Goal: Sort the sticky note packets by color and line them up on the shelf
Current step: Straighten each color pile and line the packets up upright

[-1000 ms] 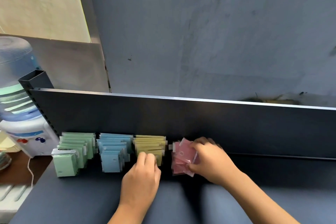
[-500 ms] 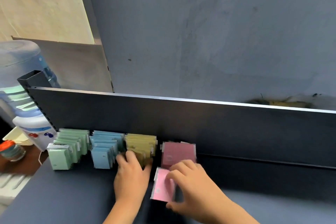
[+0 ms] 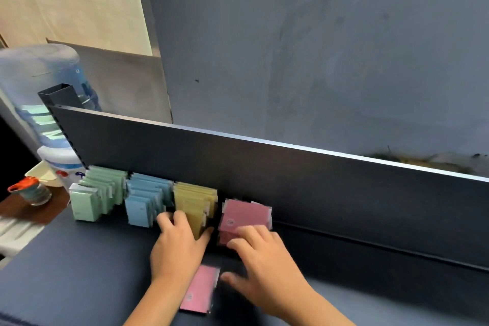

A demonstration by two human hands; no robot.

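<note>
- Green packets, blue packets, yellow packets and pink packets stand in rows against the shelf back.
- One loose pink packet lies flat near the front.
- Left hand rests with straight fingers on the yellow row; right hand, fingers spread, touches the pink row, hiding its front.

Dark shelf: green packets, blue packets, yellow packets, pink packets upright in rows, left to right. Left hand on yellow row; right hand touching pink row. Loose pink packet flat, near, between hands.
</note>
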